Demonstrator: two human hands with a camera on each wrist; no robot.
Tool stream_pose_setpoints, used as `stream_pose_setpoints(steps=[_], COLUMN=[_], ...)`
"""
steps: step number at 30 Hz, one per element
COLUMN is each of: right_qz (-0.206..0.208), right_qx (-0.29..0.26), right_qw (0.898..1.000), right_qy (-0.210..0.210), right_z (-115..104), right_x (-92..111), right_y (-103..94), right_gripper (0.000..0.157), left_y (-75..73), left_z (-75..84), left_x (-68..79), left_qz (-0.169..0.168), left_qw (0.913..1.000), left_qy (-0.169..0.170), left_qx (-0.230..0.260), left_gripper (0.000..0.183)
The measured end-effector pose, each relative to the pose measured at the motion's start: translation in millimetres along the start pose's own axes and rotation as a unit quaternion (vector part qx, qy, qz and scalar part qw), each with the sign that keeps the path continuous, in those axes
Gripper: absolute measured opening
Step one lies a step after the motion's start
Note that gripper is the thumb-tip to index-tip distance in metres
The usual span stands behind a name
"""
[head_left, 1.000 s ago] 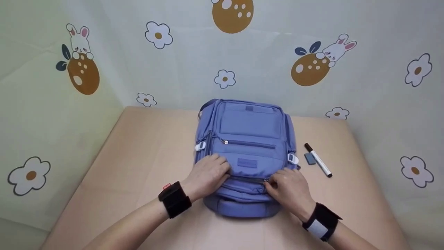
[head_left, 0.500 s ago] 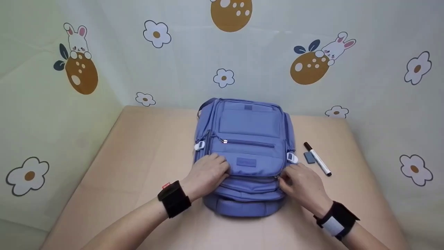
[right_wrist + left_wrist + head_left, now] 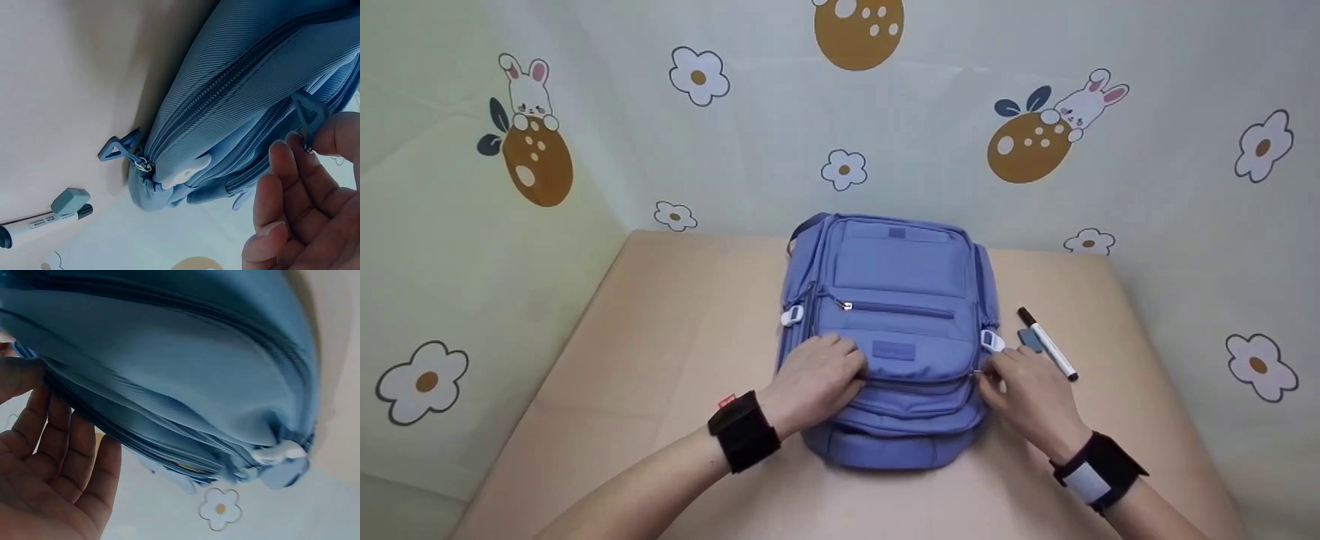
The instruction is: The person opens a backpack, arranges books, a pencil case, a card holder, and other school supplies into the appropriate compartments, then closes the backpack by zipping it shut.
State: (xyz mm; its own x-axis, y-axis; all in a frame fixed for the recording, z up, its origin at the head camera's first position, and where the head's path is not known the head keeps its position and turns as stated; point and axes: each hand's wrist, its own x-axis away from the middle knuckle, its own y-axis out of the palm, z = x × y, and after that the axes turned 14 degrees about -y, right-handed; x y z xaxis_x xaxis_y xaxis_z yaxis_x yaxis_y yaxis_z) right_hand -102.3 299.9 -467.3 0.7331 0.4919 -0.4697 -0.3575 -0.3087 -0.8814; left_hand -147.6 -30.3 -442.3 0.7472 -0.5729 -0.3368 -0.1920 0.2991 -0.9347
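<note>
A blue backpack point(image 3: 900, 259) lies front side up on the table, its top handle end towards me. My left hand point(image 3: 819, 381) pinches the edge of the front pocket between thumb and fingers, left of the zipper. Between thumb and forefinger, my right hand point(image 3: 1031, 390) holds a zipper pull point(image 3: 310, 115) at the bag's right side. The zipper's edges stand apart in the left wrist view, where the pocket opening point(image 3: 149, 419) shows. Another zipper pull point(image 3: 119, 147), triangular, hangs loose at the bag's side in the right wrist view.
A white marker point(image 3: 1051, 346) with a black cap lies right of the backpack, beside a small blue-grey eraser point(image 3: 1028, 340). The table point(image 3: 690, 315) has a beige cover. Patterned curtain walls point(image 3: 765, 150) rise behind it and on both sides.
My right hand has moved to the right and slightly away from me with the zipper pull, along the pocket's front edge and round its right corner. My left hand has barely moved.
</note>
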Motion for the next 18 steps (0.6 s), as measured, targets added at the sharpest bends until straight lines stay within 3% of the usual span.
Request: stream_pose_setpoints(steps=[10,18], right_qz=[0.041,0.054], right_qx=[-0.008,-0.014], right_qw=[0.999,0.998], right_qy=[-0.024,-0.042], right_z=[0.6,2.2], right_x=[2.4,2.9], right_y=[-0.7,-0.7], right_gripper=[0.018,0.017], left_y=[3.2,13.5], left_z=[49.7,68.1], left_x=[-24.8,-39.0], left_qz=[-0.022,-0.053], left_qw=[0.9964,0.9896], left_qy=[0.052,0.039], left_qx=[-0.063,-0.128], left_gripper=[0.012,0.005])
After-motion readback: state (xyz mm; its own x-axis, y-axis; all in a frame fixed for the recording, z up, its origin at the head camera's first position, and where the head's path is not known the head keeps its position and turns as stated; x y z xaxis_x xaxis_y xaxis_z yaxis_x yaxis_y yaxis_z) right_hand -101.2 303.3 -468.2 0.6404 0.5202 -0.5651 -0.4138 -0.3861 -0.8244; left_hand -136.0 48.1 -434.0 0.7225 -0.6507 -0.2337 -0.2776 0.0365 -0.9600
